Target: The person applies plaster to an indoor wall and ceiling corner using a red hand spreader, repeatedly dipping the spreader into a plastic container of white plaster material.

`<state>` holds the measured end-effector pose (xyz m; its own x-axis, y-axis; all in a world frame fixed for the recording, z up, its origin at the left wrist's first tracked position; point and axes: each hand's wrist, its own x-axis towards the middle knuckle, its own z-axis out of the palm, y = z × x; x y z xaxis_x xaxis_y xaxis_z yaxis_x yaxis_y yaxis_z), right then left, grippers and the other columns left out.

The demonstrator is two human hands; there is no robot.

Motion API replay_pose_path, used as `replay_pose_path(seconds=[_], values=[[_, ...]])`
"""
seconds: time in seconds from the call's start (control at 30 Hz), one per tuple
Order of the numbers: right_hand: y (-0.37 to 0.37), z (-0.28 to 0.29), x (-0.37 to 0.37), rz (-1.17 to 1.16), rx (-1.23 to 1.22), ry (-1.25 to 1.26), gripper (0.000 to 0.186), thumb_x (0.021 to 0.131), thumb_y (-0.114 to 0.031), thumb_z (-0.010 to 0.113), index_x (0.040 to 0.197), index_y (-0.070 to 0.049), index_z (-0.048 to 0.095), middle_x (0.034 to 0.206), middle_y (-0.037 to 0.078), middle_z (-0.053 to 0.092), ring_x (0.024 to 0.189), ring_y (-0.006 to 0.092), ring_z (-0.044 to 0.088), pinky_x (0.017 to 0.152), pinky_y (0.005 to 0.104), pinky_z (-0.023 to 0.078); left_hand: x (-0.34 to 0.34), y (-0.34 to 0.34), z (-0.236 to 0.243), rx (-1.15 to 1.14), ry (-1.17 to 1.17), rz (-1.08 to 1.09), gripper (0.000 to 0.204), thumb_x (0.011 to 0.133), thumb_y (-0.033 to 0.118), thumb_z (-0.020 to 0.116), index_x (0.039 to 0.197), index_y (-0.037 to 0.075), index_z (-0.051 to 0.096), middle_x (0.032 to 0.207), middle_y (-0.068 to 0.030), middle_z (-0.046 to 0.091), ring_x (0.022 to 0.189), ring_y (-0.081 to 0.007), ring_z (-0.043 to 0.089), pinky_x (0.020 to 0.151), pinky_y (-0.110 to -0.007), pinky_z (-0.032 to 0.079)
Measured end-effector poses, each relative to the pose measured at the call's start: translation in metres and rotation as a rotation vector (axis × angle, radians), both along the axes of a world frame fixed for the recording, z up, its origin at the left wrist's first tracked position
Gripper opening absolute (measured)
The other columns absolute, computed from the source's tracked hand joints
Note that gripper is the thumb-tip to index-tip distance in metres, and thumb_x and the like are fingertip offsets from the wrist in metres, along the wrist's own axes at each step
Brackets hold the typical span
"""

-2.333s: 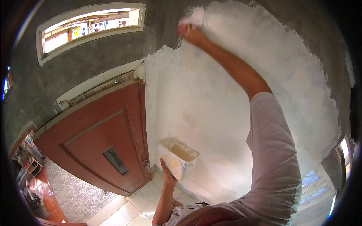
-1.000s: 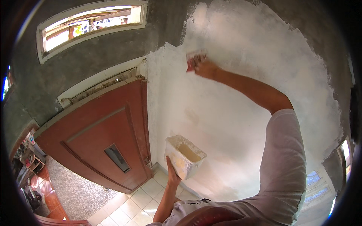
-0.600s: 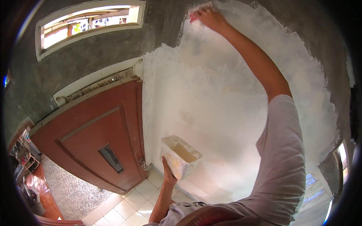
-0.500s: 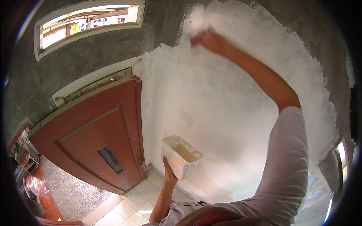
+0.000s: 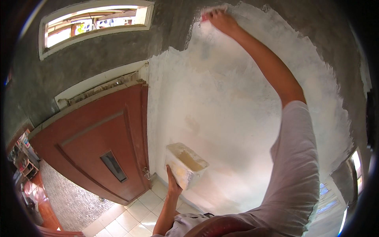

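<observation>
My left hand supports a white rectangular plastic tub from its side and underneath. The tub is smeared with paint, and its open top shows a yellowish inside. High on the wall, my raised right hand is closed round a paintbrush, of which a red part shows; its pale end lies against the wall near the upper edge of the white coat. Fingers partly cover the brush. The painted wall is whitish and patchy, with a ragged border against bare grey plaster.
A red-brown door stands ajar at left, with a latch on its edge. Above it is a narrow framed window opening. Pale floor tiles lie below. Cluttered shelves show beyond the door.
My right hand has swept upward along the wall with the paintbrush, toward the top border of the white area. The tub in my left hand has shifted slightly left.
</observation>
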<state>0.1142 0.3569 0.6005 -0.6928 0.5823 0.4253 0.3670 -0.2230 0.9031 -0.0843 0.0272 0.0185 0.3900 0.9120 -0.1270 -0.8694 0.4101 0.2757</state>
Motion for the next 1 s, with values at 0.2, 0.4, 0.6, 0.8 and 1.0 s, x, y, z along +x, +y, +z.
replay_pose_path(seconds=[0.2, 0.4, 0.6, 0.8, 1.0], values=[[-0.07, -0.16, 0.006, 0.085, -0.384, -0.113, 0.038, 0.091, -0.012, 0.055, 0.128, -0.008, 0.061, 0.107, 0.011, 0.071, 0.099, 0.0268, 0.069, 0.082, 0.0422, 0.056, -0.018, 0.004, -0.02, 0.094, -0.006, -0.001, 0.079, 0.101, 0.068, 0.034, 0.152, 0.008, 0.037, 0.142, -0.0101, 0.055, 0.128, -0.0264, 0.056, 0.107, -0.042, 0.048], [-0.055, -0.044, -0.04, 0.388, -0.458, 0.377, 0.036, 0.099, -0.017, 0.048, 0.125, -0.032, 0.067, 0.107, 0.007, 0.072, 0.095, 0.0311, 0.071, 0.082, 0.0475, 0.057, -0.013, 0.006, -0.002, 0.113, 0.012, -0.01, 0.079, 0.102, 0.068, 0.034, 0.152, 0.008, 0.036, 0.142, -0.0102, 0.054, 0.127, -0.0264, 0.056, 0.108, -0.041, 0.048], [-0.002, -0.023, -0.034, 0.019, -0.048, 0.146, 0.03, 0.093, -0.013, 0.055, 0.122, -0.008, 0.064, 0.117, 0.017, 0.068, 0.104, 0.0311, 0.069, 0.085, 0.0405, 0.058, -0.004, 0.009, 0.007, 0.095, 0.007, 0.024, 0.078, 0.102, 0.067, 0.034, 0.153, 0.008, 0.035, 0.144, -0.0109, 0.053, 0.129, -0.027, 0.055, 0.108, -0.042, 0.047], [-0.057, -0.219, -0.001, 0.104, -0.571, -0.184, 0.037, 0.084, -0.012, 0.061, 0.12, -0.001, 0.064, 0.105, 0.017, 0.071, 0.092, 0.0322, 0.07, 0.082, 0.0458, 0.057, -0.01, 0.008, -0.015, 0.088, -0.014, 0.005, 0.078, 0.102, 0.067, 0.034, 0.154, 0.008, 0.034, 0.145, -0.0115, 0.052, 0.131, -0.0273, 0.054, 0.109, -0.043, 0.047], [-0.042, -0.057, -0.053, 0.332, -0.541, 0.372, 0.061, 0.086, 0.004, 0.053, 0.134, -0.033, 0.061, 0.114, 0.007, 0.071, 0.091, 0.0264, 0.07, 0.08, 0.0414, 0.057, -0.019, 0.007, -0.016, 0.044, 0.02, 0.0, 0.079, 0.101, 0.068, 0.035, 0.152, 0.008, 0.036, 0.141, -0.0109, 0.055, 0.126, -0.0268, 0.058, 0.106, -0.042, 0.05]])
